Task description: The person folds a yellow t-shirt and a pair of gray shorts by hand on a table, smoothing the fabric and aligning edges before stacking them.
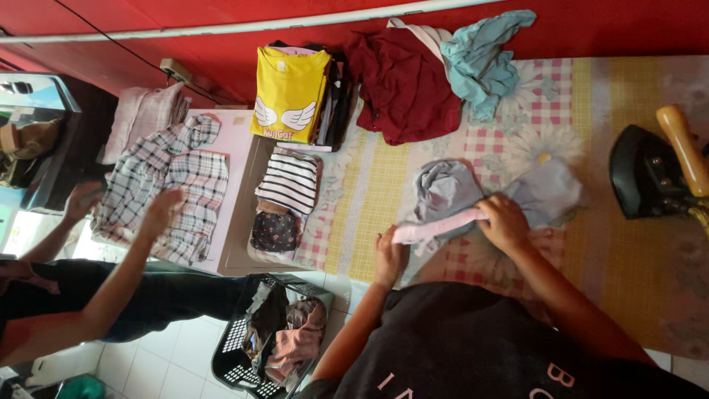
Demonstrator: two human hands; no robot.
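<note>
A small grey garment (445,191) with a pink band (432,230) lies bunched on the patterned cloth (384,185) that covers the table. My left hand (388,256) pins the near end of the pink band against the table. My right hand (504,222) grips the other end of the band together with the grey fabric. The garment's further part spreads out to the right, behind my right hand.
A black iron (653,177) with a wooden handle stands at the right. Maroon (402,85) and teal (480,63) clothes lie at the back, beside a yellow-topped folded stack (288,92) and striped folded clothes (288,183). Another person's hands (159,210) smooth a plaid shirt (185,174). A black laundry basket (229,355) sits on the floor.
</note>
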